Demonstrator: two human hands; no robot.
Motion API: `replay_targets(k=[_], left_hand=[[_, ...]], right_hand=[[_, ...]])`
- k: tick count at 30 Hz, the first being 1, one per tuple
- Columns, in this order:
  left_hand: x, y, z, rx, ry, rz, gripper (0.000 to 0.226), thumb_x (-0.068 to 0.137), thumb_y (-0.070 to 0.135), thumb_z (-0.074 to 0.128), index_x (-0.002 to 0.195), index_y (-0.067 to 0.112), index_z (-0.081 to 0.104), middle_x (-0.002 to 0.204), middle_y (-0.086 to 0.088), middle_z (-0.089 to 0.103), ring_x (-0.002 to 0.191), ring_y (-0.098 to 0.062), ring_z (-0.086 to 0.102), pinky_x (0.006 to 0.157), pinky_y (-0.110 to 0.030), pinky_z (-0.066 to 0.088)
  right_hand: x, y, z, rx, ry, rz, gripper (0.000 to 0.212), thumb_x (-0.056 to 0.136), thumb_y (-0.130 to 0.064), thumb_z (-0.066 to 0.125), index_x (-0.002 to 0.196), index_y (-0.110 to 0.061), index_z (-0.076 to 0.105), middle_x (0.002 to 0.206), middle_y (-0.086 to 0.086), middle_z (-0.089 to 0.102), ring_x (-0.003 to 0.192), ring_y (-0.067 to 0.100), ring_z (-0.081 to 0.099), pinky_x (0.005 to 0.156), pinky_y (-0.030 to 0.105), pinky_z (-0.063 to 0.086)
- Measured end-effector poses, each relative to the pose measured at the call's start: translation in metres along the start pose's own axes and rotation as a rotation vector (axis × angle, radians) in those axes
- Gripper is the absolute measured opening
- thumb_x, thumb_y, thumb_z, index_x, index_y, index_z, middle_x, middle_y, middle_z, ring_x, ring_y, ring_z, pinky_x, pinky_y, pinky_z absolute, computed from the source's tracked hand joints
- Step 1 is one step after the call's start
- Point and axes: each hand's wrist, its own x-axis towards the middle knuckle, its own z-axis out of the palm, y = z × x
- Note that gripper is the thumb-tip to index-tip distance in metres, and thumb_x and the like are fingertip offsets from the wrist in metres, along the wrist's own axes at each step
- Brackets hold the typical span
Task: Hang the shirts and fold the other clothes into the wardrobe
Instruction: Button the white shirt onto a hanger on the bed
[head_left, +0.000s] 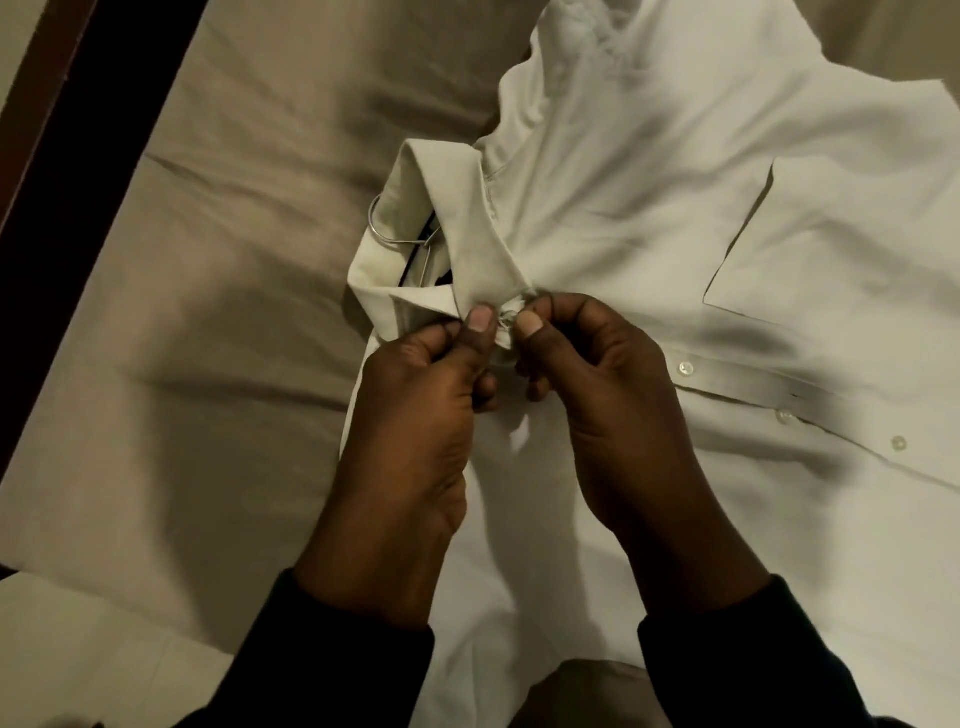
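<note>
Both hands (415, 395) (597, 384) pinching collar (467, 260) of white shirt (649, 234); shirt lying on bed (208, 312), collar pointing left, hem right.

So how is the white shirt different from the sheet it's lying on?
The shirt is white, while the bed sheet is beige. The shirt has buttons, a chest pocket and a collar; the sheet is plain. The left hand and right hand pinch the shirt at its collar, not the sheet. Both are wrinkled cloth lying flat.
</note>
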Motion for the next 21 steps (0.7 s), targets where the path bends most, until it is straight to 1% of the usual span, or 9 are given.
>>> replay_targets(k=[4,6,8,12,16,18,19,20,21], left_hand=[[0.002,0.003,0.001,0.025,-0.061,0.033,0.018,0.094,0.026,0.063,0.082,0.019,0.074,0.065,0.004,0.06,0.056,-0.005,0.048,0.056,-0.017,0.048],[0.001,0.008,0.004,0.02,-0.111,0.04,0.019,0.094,0.026,0.063,0.081,0.018,0.074,0.071,-0.002,0.058,0.056,-0.005,0.048,0.058,-0.019,0.048],[0.001,0.011,0.007,0.007,-0.12,0.043,0.02,0.095,0.025,0.063,0.081,0.017,0.074,0.071,-0.003,0.059,0.055,-0.005,0.048,0.058,-0.02,0.049],[0.003,0.011,0.007,0.033,-0.122,0.071,0.021,0.096,0.027,0.062,0.083,0.017,0.075,0.071,-0.002,0.064,0.056,-0.005,0.05,0.058,-0.02,0.05],[0.003,0.006,0.005,0.025,-0.12,0.096,0.021,0.098,0.027,0.059,0.087,0.019,0.075,0.078,-0.005,0.067,0.059,-0.005,0.05,0.06,-0.018,0.051],[0.005,0.003,0.003,0.032,-0.133,0.101,0.021,0.098,0.026,0.058,0.089,0.019,0.075,0.08,-0.005,0.069,0.062,-0.006,0.05,0.062,-0.019,0.051],[0.005,0.001,0.003,0.038,-0.14,0.097,0.021,0.098,0.027,0.058,0.089,0.018,0.075,0.08,-0.004,0.069,0.062,-0.007,0.05,0.063,-0.02,0.051],[0.005,-0.001,0.003,0.042,-0.145,0.091,0.02,0.097,0.027,0.059,0.088,0.018,0.075,0.079,-0.004,0.068,0.063,-0.007,0.05,0.065,-0.021,0.05],[0.005,-0.002,0.003,0.04,-0.15,0.084,0.02,0.096,0.027,0.06,0.087,0.019,0.076,0.077,-0.003,0.066,0.063,-0.008,0.05,0.066,-0.022,0.05]], right_hand=[[-0.003,0.003,-0.003,-0.058,0.071,-0.054,0.005,0.095,-0.01,0.062,0.098,-0.009,0.067,0.083,0.002,0.07,0.075,0.013,0.065,0.066,0.022,0.05],[-0.007,0.002,-0.005,-0.088,0.134,-0.116,0.007,0.096,-0.008,0.062,0.101,-0.009,0.067,0.086,0.004,0.071,0.077,0.015,0.067,0.068,0.025,0.053],[-0.01,-0.002,-0.007,-0.052,0.181,-0.148,0.011,0.096,-0.01,0.062,0.105,-0.008,0.068,0.089,0.004,0.072,0.077,0.015,0.067,0.068,0.025,0.053],[-0.007,-0.009,-0.002,0.061,0.15,-0.044,0.012,0.093,-0.018,0.066,0.101,-0.009,0.068,0.087,0.005,0.073,0.075,0.016,0.068,0.066,0.023,0.052],[0.003,-0.007,0.003,0.265,0.086,0.109,0.023,0.086,-0.02,0.07,0.101,-0.004,0.066,0.089,0.015,0.071,0.077,0.023,0.066,0.071,0.034,0.054],[0.004,-0.009,0.003,0.353,0.065,0.184,0.024,0.083,-0.02,0.07,0.101,-0.004,0.066,0.089,0.012,0.071,0.078,0.025,0.067,0.072,0.034,0.054],[0.002,-0.01,0.001,0.335,0.064,0.195,0.019,0.085,-0.017,0.07,0.1,-0.006,0.066,0.089,0.01,0.072,0.078,0.025,0.069,0.071,0.033,0.055],[0.0,-0.01,0.0,0.232,0.082,0.161,0.012,0.088,-0.015,0.069,0.098,-0.009,0.067,0.089,0.007,0.073,0.079,0.023,0.071,0.07,0.032,0.056],[-0.003,-0.011,-0.002,0.056,0.121,0.077,0.007,0.09,-0.015,0.069,0.097,-0.013,0.067,0.089,0.003,0.073,0.079,0.02,0.072,0.067,0.031,0.056]])
